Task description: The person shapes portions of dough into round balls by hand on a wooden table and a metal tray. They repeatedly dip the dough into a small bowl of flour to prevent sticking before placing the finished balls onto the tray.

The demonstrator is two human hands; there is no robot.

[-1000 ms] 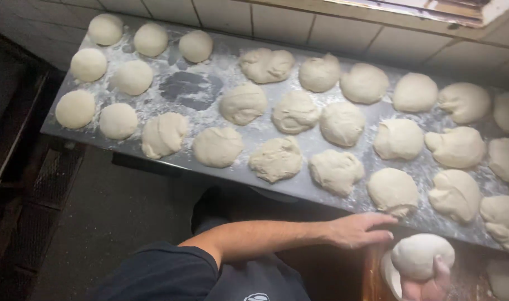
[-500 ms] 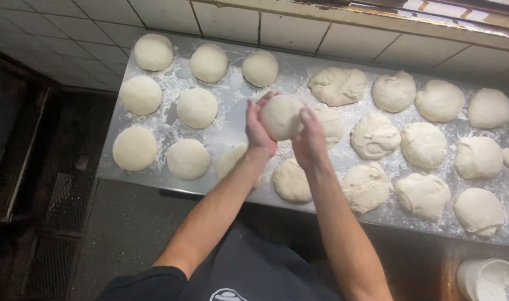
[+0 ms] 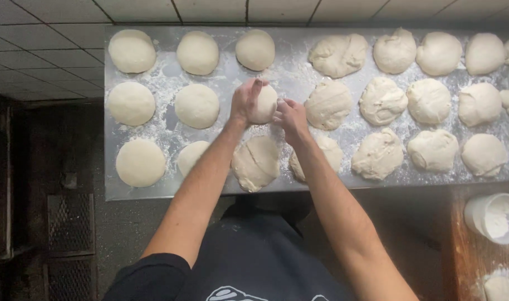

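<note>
- Pale, floury dough: I see the dough ball (image 3: pixel 263 104) cupped between both hands above the middle of the steel table (image 3: pixel 232 187), just right of the smooth rounds.
- My left hand (image 3: pixel 244 102) is curled around its left side, thumb over the top; my right hand (image 3: pixel 290 116) presses against its right side, fingers bent. Both are closed on it, neither gripping hard as far as I can tell.
- I judge it soft, light and slightly tacky; it would dent under fingertips, so broad palm contact from below and the sides suits it best.
- 7 smooth rounds (image 3: pixel 196 106) lie left; rougher lumps (image 3: pixel 382 101) fill the right, all on a dusting of flour.
- No labels or signs show. A plain white tub (image 3: pixel 494 217), round and holding flour, sits near right on a wooden surface.
</note>
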